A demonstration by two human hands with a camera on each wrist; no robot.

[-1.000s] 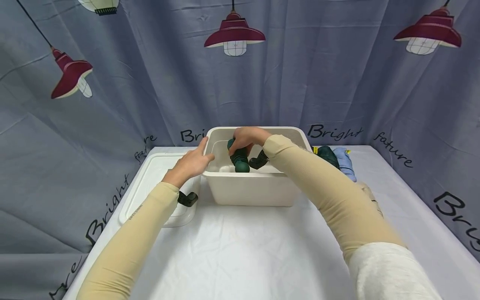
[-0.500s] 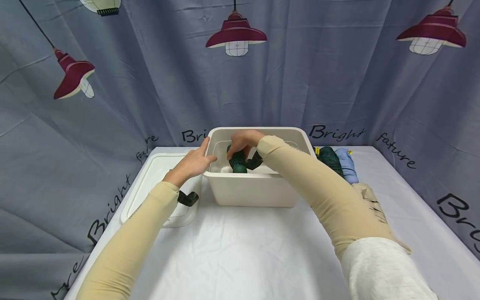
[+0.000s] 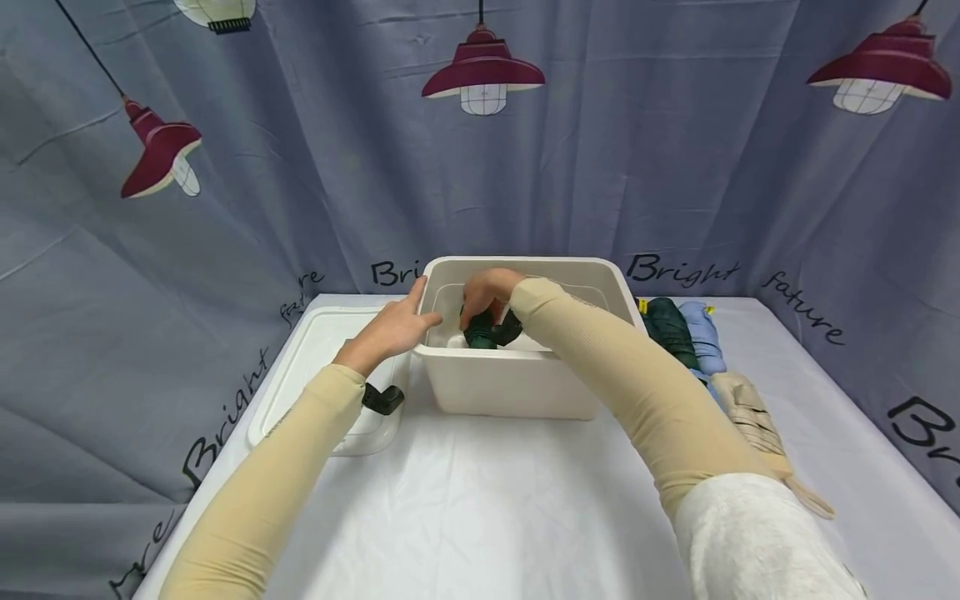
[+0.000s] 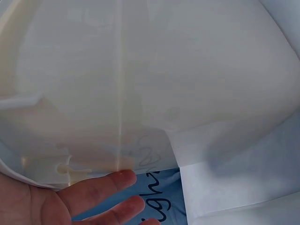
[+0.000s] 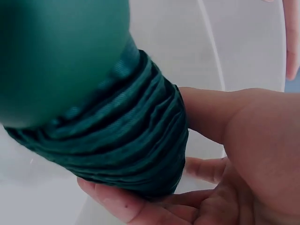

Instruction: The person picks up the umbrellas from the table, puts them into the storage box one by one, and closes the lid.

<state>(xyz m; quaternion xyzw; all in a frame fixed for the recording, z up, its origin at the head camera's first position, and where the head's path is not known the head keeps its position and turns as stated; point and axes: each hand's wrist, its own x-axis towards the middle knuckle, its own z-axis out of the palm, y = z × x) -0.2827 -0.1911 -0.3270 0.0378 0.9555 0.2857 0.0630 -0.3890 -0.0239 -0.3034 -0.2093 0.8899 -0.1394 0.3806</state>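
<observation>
In the head view my right hand (image 3: 486, 293) reaches inside a white plastic bin (image 3: 517, 383) and grips a dark green folded umbrella (image 3: 481, 333). The right wrist view shows its gathered fabric (image 5: 136, 126) between my thumb and fingers, with a smooth rounded green handle end (image 5: 61, 56) toward the camera. My left hand (image 3: 392, 327) rests at the bin's left rim with its fingers extended and spread. In the left wrist view those fingers (image 4: 101, 190) lie along the outside of the pale bin wall (image 4: 84, 70).
A white lid (image 3: 300, 375) lies on the table left of the bin. To the right are another dark green folded umbrella (image 3: 670, 329), a light blue one (image 3: 703, 337) and a beige one (image 3: 750, 417) with a wrist loop. A printed curtain (image 3: 570, 167) hangs behind.
My right hand has lowered the green umbrella deeper into the bin, so less of it shows above the front rim. The left hand keeps its place at the left rim.
</observation>
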